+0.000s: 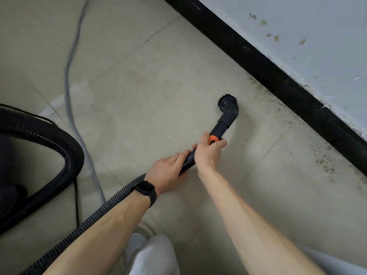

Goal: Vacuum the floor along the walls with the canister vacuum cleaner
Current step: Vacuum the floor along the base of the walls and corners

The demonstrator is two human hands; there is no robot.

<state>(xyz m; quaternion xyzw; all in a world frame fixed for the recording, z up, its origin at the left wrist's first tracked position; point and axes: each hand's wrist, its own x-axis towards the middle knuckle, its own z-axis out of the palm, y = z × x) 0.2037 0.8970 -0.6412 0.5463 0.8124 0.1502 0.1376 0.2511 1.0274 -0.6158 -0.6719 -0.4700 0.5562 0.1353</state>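
Fingers (220,143) of my right hand (208,154) curled round tube (220,127) at orange collar (213,138). My left hand (168,171) grips same tube just behind, toward 8 o'clock. Brush head (228,101) on floor (139,86), 1 o'clock from hands, near baseboard (268,72), not touching. Dirt (325,165) along baseboard at 3 o'clock. Hose (95,217) trails to 7 o'clock. Canister (19,165) at 9.
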